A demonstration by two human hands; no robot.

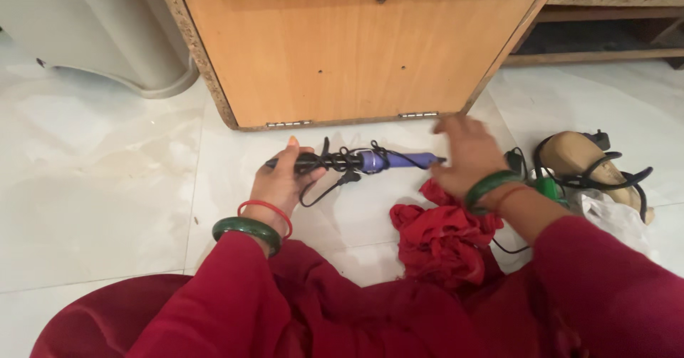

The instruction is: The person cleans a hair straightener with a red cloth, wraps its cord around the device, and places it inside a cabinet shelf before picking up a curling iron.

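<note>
A person seated on a pale marble floor (107, 187) holds a long rod-shaped tool with a black handle and purple barrel (356, 161), its black cord wound round the middle, level just above the floor before an orange wooden cabinet door (356, 52). The left hand (283, 180) has its grip closed round the black handle end. The right hand (467, 155), blurred, lies with fingers spread loosely at the purple tip; whether it grips cannot be told. The tool looks stiff, light and smooth, best taken by the handle; the loose cord may slip or snag. A crumpled red cloth (442, 233) lies just beneath the right wrist, with a beige shoe tangled in black cables (584, 160) nearby.
</note>
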